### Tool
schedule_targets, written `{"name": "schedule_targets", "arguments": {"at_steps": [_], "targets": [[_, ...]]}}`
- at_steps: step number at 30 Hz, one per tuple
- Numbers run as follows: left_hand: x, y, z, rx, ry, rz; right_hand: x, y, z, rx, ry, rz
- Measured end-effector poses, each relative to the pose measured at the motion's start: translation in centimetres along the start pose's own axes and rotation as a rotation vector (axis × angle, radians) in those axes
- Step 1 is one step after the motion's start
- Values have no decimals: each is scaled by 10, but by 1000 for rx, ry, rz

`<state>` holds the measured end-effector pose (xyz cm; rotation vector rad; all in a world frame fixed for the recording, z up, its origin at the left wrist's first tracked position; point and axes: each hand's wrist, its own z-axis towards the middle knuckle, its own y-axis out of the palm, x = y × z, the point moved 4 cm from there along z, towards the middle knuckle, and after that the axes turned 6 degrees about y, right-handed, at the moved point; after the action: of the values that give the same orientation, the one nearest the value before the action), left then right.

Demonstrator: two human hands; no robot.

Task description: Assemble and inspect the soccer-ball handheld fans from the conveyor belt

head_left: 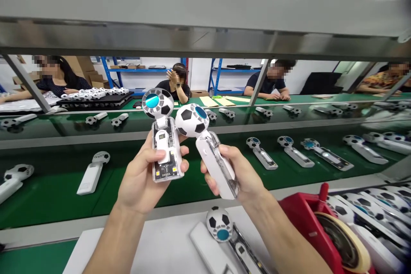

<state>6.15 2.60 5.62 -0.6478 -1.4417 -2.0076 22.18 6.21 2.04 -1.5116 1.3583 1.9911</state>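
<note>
My left hand grips a soccer-ball-headed handheld device upright. Its clear front shows a dark circuit board, a small display and a white panel, where my thumb rests. In my right hand is a second soccer-ball-headed device, tilted to the left, with its white side showing. The two ball heads are close together, each with a round blue face. Below my hands, on a white sheet, lie two more devices: a white-bodied one and a clear-fronted one.
A green conveyor belt carries several such devices beyond my hands. At lower right stands a red tape dispenser beside a pile of devices. A metal shelf spans overhead. Several people sit across the line, near stacked black trays.
</note>
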Motion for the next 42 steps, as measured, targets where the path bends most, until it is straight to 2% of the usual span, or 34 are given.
{"name": "schedule_targets", "arguments": {"at_steps": [6,9,14,18,28,35,42], "targets": [[4,-7,4,11,43,41,11,0,16,-22,-28,-44],[6,-11,7,47,60,87,6,3,10,-57,-96,-137],[6,-13,9,126,123,183,-8,4,-6,31,-225,-228],[6,-11,7,106,131,248,-13,3,-11,114,-317,-261],[4,-9,7,60,111,341,-17,8,-15,81,-381,-279],[3,-5,4,33,86,360,-16,11,-13,30,-311,-148],[5,-3,4,43,86,378,-13,11,-10,-135,-192,55]]}}
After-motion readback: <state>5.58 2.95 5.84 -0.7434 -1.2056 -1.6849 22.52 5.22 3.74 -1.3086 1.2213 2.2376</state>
